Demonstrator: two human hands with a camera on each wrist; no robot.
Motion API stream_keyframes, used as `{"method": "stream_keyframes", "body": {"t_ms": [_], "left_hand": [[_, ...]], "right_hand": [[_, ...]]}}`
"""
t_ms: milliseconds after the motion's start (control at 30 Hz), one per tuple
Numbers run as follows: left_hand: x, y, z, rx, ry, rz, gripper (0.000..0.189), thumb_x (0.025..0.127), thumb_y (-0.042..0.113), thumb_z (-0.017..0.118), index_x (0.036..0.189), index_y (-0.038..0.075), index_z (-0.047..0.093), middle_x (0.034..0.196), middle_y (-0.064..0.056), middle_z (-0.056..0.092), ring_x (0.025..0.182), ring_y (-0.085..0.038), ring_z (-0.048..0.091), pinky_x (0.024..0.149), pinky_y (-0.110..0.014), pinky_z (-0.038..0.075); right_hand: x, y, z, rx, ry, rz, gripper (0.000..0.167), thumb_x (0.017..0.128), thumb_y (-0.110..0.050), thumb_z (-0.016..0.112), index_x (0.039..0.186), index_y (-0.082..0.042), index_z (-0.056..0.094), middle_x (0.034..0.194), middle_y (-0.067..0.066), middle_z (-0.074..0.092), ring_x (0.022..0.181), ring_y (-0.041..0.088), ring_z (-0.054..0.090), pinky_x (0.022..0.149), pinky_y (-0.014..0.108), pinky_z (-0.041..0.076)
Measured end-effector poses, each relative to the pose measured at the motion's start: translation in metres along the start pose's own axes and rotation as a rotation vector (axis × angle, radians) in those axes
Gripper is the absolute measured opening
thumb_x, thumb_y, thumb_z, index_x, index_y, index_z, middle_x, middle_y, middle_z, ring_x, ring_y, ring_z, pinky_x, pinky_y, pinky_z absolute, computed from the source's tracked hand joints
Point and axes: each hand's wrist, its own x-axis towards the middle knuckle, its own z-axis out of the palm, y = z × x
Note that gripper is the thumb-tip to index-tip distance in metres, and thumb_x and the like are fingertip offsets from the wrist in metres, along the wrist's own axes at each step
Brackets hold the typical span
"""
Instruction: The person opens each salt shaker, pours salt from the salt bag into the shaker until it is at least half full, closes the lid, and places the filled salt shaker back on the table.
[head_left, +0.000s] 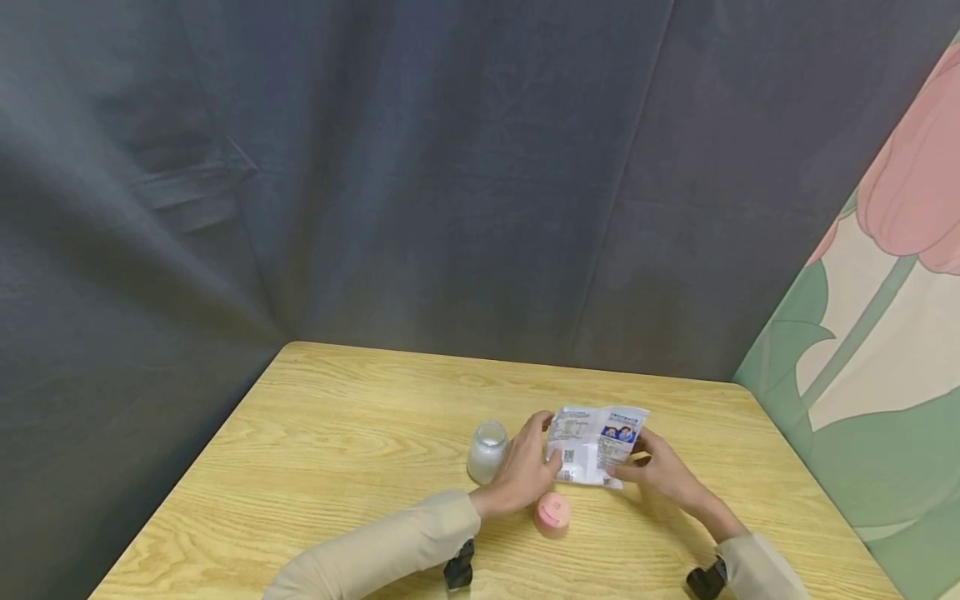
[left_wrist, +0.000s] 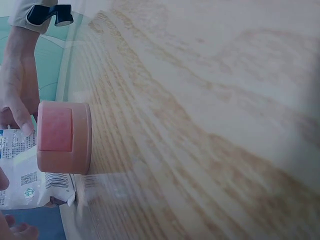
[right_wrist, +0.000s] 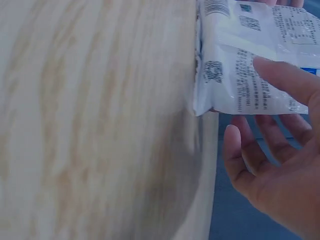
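A white printed plastic packet (head_left: 583, 446), with barcodes and a small blue picture, stands near the table surface between my two hands. My left hand (head_left: 522, 468) grips its left edge, thumb on the face turned toward me. On the other edge my right hand (head_left: 663, 475) holds it, the thumb (right_wrist: 282, 75) across the front and the fingers behind. Just left of my left hand is an uncapped clear jar (head_left: 487, 454) with white contents. A round pink lid (head_left: 552, 512) lies in front of the packet, close to my left wrist; the left wrist view shows the pink lid (left_wrist: 64, 137) large.
The light wood table (head_left: 360, 433) ends at a dark grey curtain (head_left: 465, 183) behind. A wall with a painted tulip (head_left: 911, 175) stands on the right. Black wrist-worn devices show under both sleeves, such as the left device (head_left: 459, 568).
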Motion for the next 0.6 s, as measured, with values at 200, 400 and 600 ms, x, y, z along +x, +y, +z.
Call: {"method": "stream_keyframes", "body": {"t_ms": [200, 400, 600], "left_hand": [[-0.001, 0.003, -0.003, -0.039, 0.005, 0.015, 0.053, 0.095, 0.008, 0.060, 0.143, -0.001, 0.038, 0.135, -0.014, 0.052, 0.122, -0.031, 0.055, 0.102, -0.034, 0.047], [-0.002, 0.004, -0.004, -0.061, 0.034, 0.024, 0.051, 0.096, 0.009, 0.060, 0.142, 0.001, 0.039, 0.135, -0.013, 0.051, 0.120, -0.032, 0.054, 0.101, -0.033, 0.048], [0.000, 0.005, -0.006, -0.058, 0.058, 0.032, 0.050, 0.096, 0.009, 0.061, 0.141, 0.002, 0.040, 0.135, -0.011, 0.051, 0.120, -0.026, 0.054, 0.101, -0.031, 0.047]], "right_hand": [[-0.004, -0.005, -0.004, 0.006, 0.120, -0.024, 0.051, 0.081, 0.001, 0.079, 0.118, 0.006, 0.043, 0.098, 0.016, 0.057, 0.083, 0.019, 0.056, 0.066, 0.025, 0.052], [-0.005, -0.010, -0.005, -0.025, 0.237, -0.169, 0.047, 0.076, 0.011, 0.079, 0.100, 0.008, 0.039, 0.087, 0.017, 0.047, 0.072, 0.023, 0.048, 0.059, 0.027, 0.044], [-0.006, -0.014, -0.005, -0.073, 0.340, -0.210, 0.050, 0.070, 0.016, 0.080, 0.094, 0.007, 0.037, 0.078, 0.015, 0.043, 0.065, 0.021, 0.043, 0.054, 0.026, 0.037]]}}
